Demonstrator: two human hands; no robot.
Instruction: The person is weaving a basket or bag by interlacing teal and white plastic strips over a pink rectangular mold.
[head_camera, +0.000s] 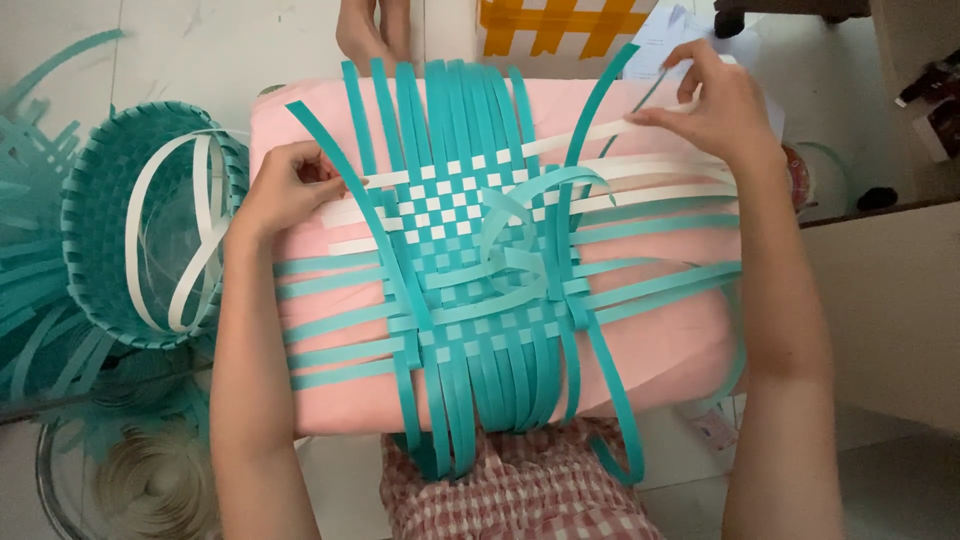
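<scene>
A person sits with a pink cushion (660, 350) on their lap, and a half-woven mat (470, 270) of teal and white strips lies flat on top of it. The left hand (285, 190) is closed, pinching the end of a white strip (385, 180) at the mat's left edge. The right hand (715, 105) pinches the same band of white strips at the far right. A finished teal basket (110, 220) stands on the floor to the left
</scene>
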